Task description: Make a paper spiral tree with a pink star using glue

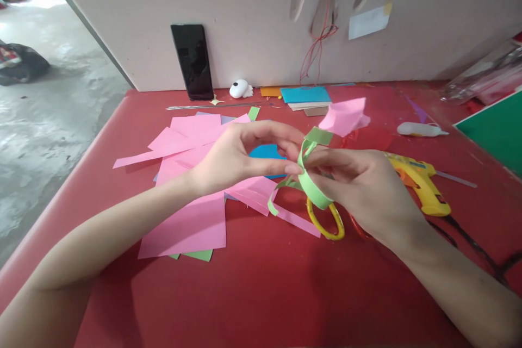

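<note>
A curled green paper strip is pinched between both hands, above the red tabletop. My left hand closes thumb and fingers on its left side. Closed on it from the right is my right hand, whose fingertips are partly hidden behind the strip. A folded pink paper piece, shaped like a small flower, shows just above the right fingers; I cannot tell whether it joins the green strip. Below the hands a yellow-handled pair of scissors is partly covered. Pink paper sheets lie under and beside my left forearm.
To the right lie a yellow glue gun with its black cord and a small white bottle. A black phone leans on the pale wall, near a white figurine and blue paper. A green board is at far right.
</note>
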Tool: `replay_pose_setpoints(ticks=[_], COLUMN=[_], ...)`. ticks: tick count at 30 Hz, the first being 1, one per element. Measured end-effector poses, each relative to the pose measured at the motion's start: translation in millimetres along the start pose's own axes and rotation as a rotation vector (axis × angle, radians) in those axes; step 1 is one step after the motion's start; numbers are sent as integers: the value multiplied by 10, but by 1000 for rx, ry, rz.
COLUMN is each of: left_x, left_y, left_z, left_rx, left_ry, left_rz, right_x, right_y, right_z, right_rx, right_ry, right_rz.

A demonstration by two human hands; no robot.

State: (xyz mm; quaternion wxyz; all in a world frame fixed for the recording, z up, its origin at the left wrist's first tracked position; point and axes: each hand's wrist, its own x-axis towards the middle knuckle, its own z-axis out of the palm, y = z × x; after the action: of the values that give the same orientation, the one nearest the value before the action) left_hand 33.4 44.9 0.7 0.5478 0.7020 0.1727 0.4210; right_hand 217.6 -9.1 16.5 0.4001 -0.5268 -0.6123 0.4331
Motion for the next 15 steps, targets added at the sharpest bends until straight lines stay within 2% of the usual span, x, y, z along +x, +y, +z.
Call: replay_pose_setpoints(ticks=[10,15], left_x=[-18,-15], left_y=[7,-8], left_z=[116,118], left_rx=[-241,-383], left_ry=[5,-23], left_rz=[-199,-301], right_x=[44,42], right_y=[43,37], right_z=[24,22], right_rx=[75,108], right_ry=[-28,-50], right_rz=[-12,31])
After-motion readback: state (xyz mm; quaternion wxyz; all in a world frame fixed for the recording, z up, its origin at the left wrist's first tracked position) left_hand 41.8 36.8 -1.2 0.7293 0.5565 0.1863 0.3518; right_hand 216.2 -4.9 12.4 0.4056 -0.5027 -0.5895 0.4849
